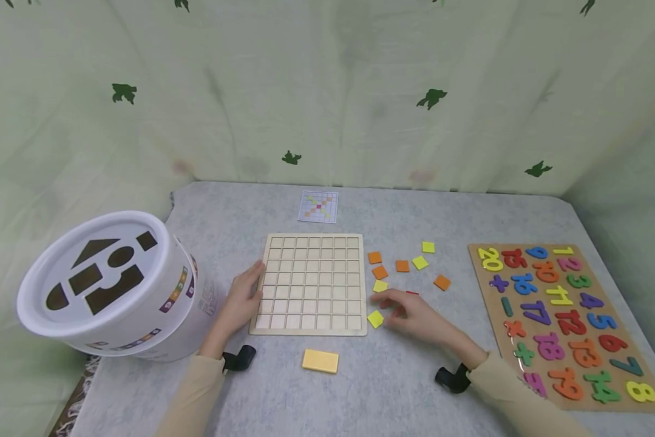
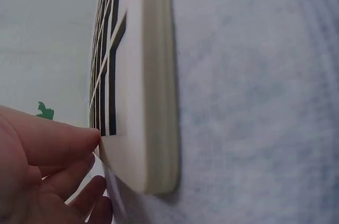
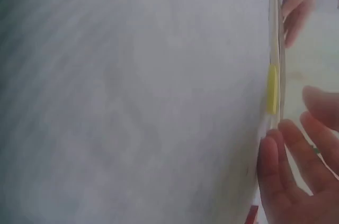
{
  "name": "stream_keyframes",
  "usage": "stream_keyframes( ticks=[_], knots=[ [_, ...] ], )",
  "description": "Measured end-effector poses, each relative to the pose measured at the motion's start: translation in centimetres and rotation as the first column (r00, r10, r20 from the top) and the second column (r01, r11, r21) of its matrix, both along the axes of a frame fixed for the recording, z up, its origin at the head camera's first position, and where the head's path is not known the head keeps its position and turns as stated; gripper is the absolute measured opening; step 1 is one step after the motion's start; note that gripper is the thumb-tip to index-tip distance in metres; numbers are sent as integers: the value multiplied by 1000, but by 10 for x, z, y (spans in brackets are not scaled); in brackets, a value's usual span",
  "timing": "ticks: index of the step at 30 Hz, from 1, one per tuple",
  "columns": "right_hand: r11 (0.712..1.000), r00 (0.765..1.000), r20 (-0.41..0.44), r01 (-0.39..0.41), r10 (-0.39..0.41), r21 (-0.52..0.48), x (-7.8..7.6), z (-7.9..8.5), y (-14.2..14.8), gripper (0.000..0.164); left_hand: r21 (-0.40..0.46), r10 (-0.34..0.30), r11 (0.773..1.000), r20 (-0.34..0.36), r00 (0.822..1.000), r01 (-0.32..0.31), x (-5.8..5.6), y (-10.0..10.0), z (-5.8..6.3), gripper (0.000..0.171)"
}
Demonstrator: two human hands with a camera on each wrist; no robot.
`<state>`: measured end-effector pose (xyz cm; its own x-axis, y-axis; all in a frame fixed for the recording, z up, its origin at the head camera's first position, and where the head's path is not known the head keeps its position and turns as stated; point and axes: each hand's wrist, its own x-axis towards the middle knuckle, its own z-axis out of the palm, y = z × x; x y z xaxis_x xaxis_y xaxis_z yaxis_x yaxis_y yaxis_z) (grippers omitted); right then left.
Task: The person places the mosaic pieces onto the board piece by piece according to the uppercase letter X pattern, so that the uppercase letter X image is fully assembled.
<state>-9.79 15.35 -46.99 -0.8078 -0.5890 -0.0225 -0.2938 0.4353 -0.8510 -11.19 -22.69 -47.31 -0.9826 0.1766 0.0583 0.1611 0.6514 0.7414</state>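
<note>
Mid-frame, the left hand (image 1: 240, 303) rests relaxed fingers against the grid board's (image 1: 312, 277) left edge, seemingly to steady it. Right of centre, the right hand (image 1: 417, 314), fingers parted with nothing visibly held, reaches beside a yellow tile (image 1: 375, 319). The patterned card (image 1: 318, 207) lies upper centre, presumably for easy viewing.

The grid board (image 1: 309, 284) lies between my left hand (image 1: 242, 298) and right hand (image 1: 409, 312). Left of both stands the tub (image 1: 152, 276).

White bucket (image 1: 108, 273) at left, colourful number board (image 1: 565, 338) at right.
</note>
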Motion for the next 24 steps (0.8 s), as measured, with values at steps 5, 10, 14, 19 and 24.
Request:
stream_keyframes(
  ticks=[5,10,14,19,24],
  knots=[
    [999,1000,-4,15,-15,36,2,-2,-5,40,-50,-16,999,-9,1000,16,0,1,-1,53],
    [998,1000,-25,4,-2,64,1,-4,-9,36,-52,-24,998,5,1000,24,0,-1,-1,54],
    [996,998,-57,-11,16,89,-1,-3,-12,32,-38,-33,999,15,999,34,0,-3,-3,53],
    [992,996,-90,-15,27,128,-3,-1,-12,28,-31,-45,999,9,999,45,0,-5,-5,54],
    [991,996,-82,-23,34,135,-5,1,-11,27,-16,-52,998,25,998,53,0,-7,-5,55]
  ],
)
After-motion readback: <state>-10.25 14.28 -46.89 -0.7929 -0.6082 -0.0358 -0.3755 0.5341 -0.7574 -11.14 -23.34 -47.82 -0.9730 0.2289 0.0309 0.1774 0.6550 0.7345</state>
